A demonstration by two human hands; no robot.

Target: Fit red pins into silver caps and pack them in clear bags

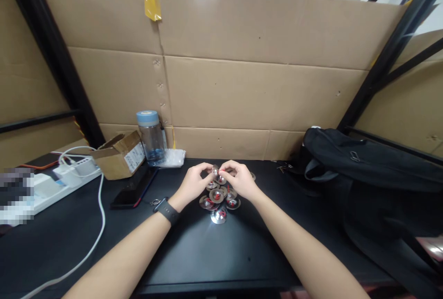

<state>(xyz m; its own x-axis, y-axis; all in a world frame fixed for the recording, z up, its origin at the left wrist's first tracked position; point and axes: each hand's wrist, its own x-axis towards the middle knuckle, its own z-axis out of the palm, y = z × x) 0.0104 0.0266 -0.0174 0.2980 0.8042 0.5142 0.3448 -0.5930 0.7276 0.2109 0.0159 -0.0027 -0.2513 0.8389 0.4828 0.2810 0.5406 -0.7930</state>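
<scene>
Small shiny finger cymbals [216,196] with domed middles and red bits lie in a loose pile on the black table. Over the pile's far part, my left hand [196,182] pinches one finger cymbal [215,171] by its rim, holding it tilted on edge. Facing it, my right hand [239,180] is closed in a pinch, its fingertips at a red strip beside that same cymbal. Part of the pile is hidden behind my hands. Nearest to me lies a bright finger cymbal [218,216], below the rest.
At the left stand an open cardboard box [119,153], a blue-lidded bottle [151,137] and a power strip [65,183] with a white cable [100,216]. A dark phone-like slab [133,190] lies nearby. A black backpack [346,165] fills the right. Cardboard [242,91] walls the back.
</scene>
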